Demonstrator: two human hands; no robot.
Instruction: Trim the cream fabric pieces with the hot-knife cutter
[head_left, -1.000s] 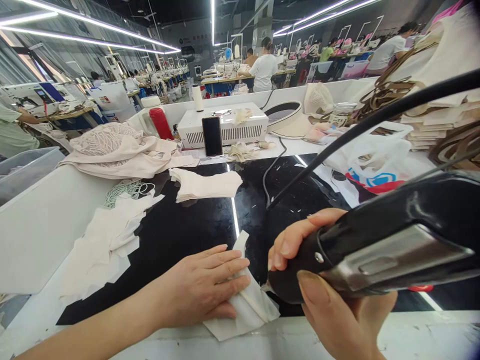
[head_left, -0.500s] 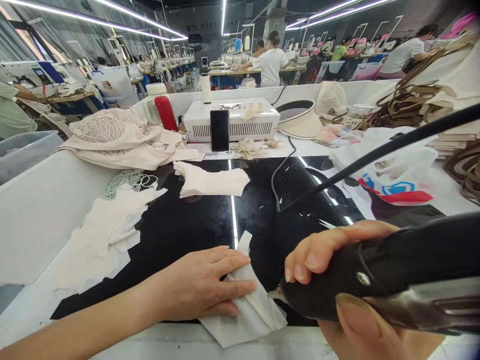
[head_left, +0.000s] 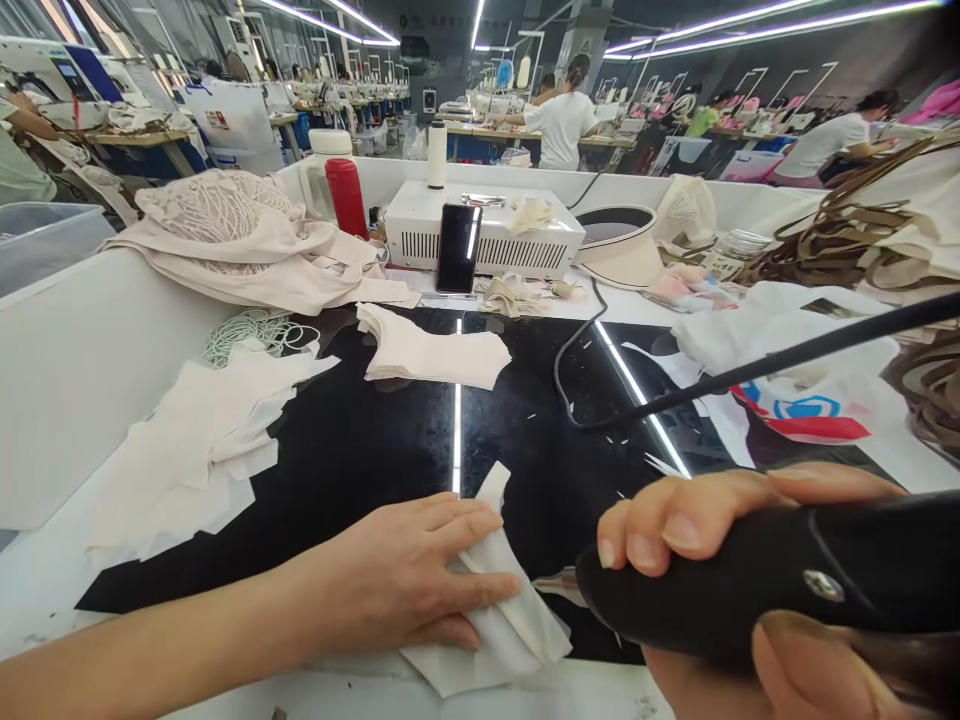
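Left hand (head_left: 397, 575) lies open, pressing pale cloth (head_left: 517, 625); right hand (head_left: 701, 515) clenches the black tool (head_left: 720, 605). Far stack (head_left: 442, 352): done or waiting, can't tell!

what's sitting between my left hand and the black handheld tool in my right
In the head view, part of the pale fabric pressed by your left hand, then the tool's metal tip over the glossy black surface.
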